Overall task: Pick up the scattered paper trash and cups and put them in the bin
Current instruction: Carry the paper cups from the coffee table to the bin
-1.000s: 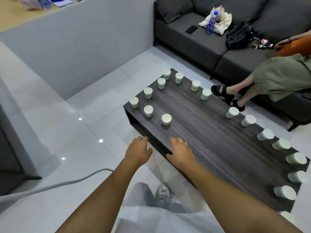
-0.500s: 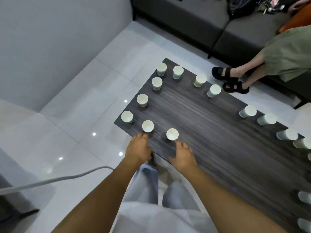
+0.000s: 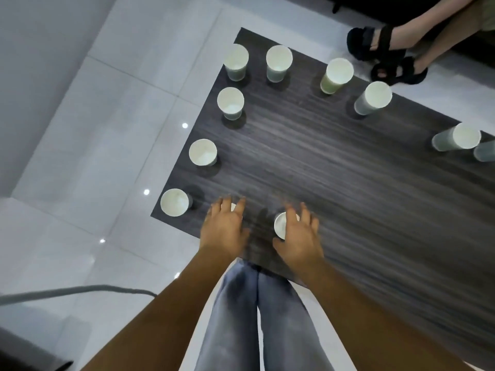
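Several white paper cups stand upright along the edges of a dark wood coffee table. My left hand hovers over one cup near the table's front corner, covering most of it, fingers spread. My right hand reaches over a second cup, its fingers spread above the rim and thumb beside the cup. Neither hand plainly grips its cup. Other cups stand at the corner, along the left edge and at the far edge. No bin is in view.
A seated person's legs and black sandals are at the table's far right. A grey cable runs over the white tile floor at the left. My own legs in jeans stand against the table's near edge.
I have stepped up to the table and my view has tilted down. Both hands moved forward from the table's edge to over the two nearest cups.
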`<move>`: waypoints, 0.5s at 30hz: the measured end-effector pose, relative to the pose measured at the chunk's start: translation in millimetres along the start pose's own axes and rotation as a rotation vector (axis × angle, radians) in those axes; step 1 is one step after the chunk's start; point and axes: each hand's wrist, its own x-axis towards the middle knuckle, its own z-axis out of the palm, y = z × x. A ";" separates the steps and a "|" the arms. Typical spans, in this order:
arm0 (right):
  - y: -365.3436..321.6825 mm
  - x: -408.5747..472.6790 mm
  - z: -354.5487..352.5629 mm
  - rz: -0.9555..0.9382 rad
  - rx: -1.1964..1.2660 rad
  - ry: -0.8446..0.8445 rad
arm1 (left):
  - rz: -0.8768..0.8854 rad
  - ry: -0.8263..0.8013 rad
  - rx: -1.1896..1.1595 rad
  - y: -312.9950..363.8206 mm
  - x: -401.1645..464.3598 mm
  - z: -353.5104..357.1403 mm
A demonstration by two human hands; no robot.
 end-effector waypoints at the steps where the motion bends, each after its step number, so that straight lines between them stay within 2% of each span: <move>1: 2.9 9.7 8.3 -0.004 -0.017 -0.013 | 0.013 0.003 0.044 -2.2 9.0 10.4; 5: 13.7 27.8 33.3 -0.043 -0.054 -0.014 | 0.006 -0.037 0.091 -13.8 23.2 39.7; 9: 24.7 26.0 43.7 -0.083 0.039 0.040 | 0.001 -0.051 0.028 -21.6 13.3 54.4; 15: 36.0 2.9 36.3 -0.060 0.128 0.015 | 0.065 -0.092 0.044 -2.6 -1.8 49.2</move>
